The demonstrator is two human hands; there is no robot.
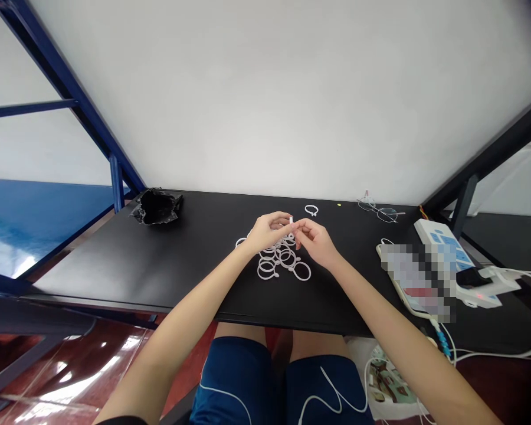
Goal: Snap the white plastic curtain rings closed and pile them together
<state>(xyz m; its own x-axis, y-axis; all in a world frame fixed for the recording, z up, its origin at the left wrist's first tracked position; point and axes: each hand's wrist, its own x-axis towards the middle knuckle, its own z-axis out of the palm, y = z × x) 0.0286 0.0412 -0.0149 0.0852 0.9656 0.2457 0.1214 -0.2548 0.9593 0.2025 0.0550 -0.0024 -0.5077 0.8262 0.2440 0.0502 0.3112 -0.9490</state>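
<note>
My left hand [265, 230] and my right hand [317, 239] meet above the middle of a black table [128, 260]. Both pinch one small white plastic ring [291, 221] between their fingertips. Right under the hands lies a pile of several white rings [283, 261], partly hidden by my fingers. A single white ring [311, 209] lies apart, farther back near the wall.
A crumpled black bag [157, 206] sits at the back left. Wire-framed glasses [380, 210] lie at the back right. A phone [413, 277], a power strip [451, 254] and white cables [513, 348] crowd the right side. Blue frame posts [116, 180] rise on the left.
</note>
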